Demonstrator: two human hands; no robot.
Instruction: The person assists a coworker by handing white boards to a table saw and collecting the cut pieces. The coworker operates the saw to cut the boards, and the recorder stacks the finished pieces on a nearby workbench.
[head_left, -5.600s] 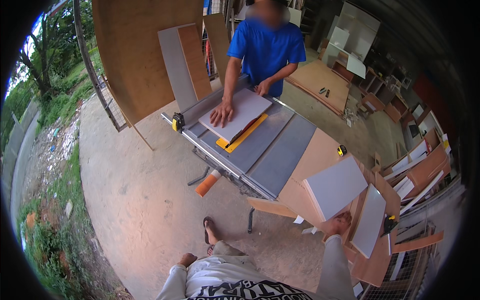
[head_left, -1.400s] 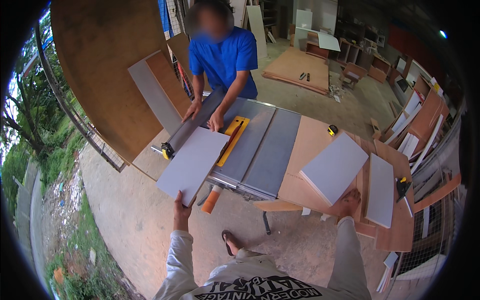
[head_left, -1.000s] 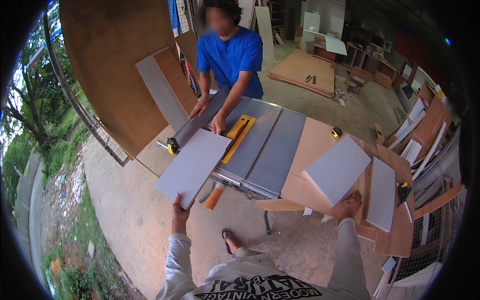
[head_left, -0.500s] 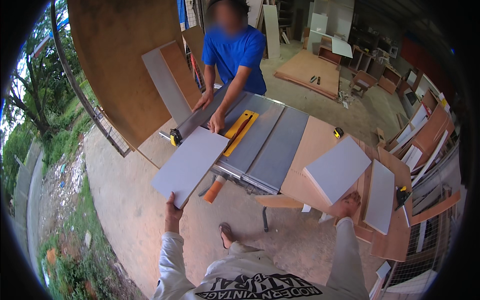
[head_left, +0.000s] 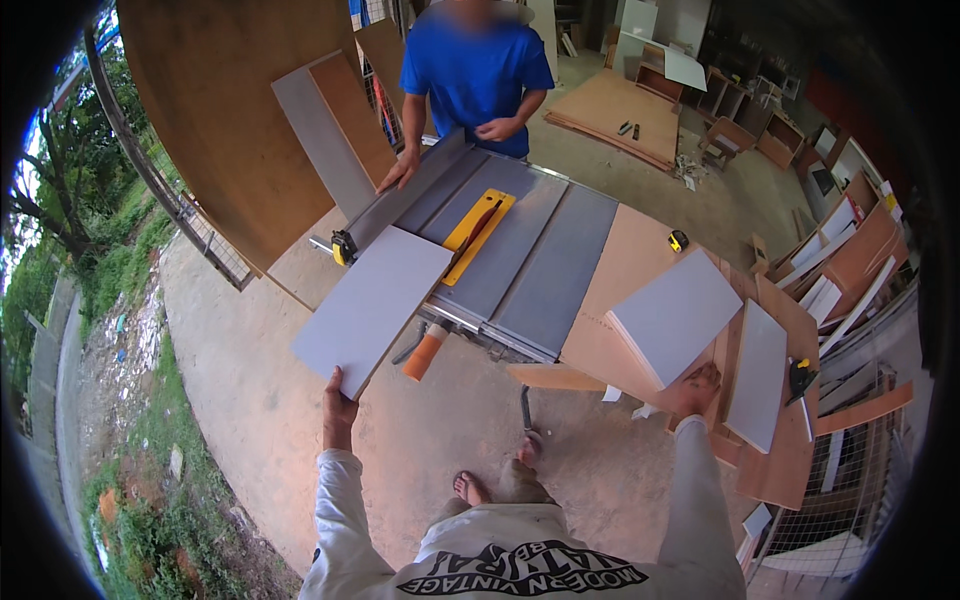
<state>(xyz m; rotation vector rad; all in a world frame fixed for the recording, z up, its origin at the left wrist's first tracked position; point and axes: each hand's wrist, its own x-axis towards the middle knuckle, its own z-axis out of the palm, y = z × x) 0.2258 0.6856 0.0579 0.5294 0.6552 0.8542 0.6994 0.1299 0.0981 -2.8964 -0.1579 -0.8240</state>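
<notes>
Head view, only one. White panel (head_left: 372, 308): out over the front edge of the table saw (head_left: 560, 250), far end overlapping the tabletop by the yellow throat plate (head_left: 462, 268), near end hanging over the floor. Left hand (head_left: 340, 408) clamped on that near end, at the edge. Key relation: panel lies ahead of the left hand, long axis running away and a bit right, about the same way as the throat plate. Left hand clearly the nearer; right hand (head_left: 697, 388) is well apart, over on the brown sheet (head_left: 615, 250), between the stack of white panels (head_left: 675, 315) and the narrow white panel (head_left: 755, 375). Can't tell whether it grips anything. Across the saw, a co-worker in a blue shirt (head_left: 475, 75): one hand at the fence (head_left: 410, 190), other in front of the body, neither on the panel.
</notes>
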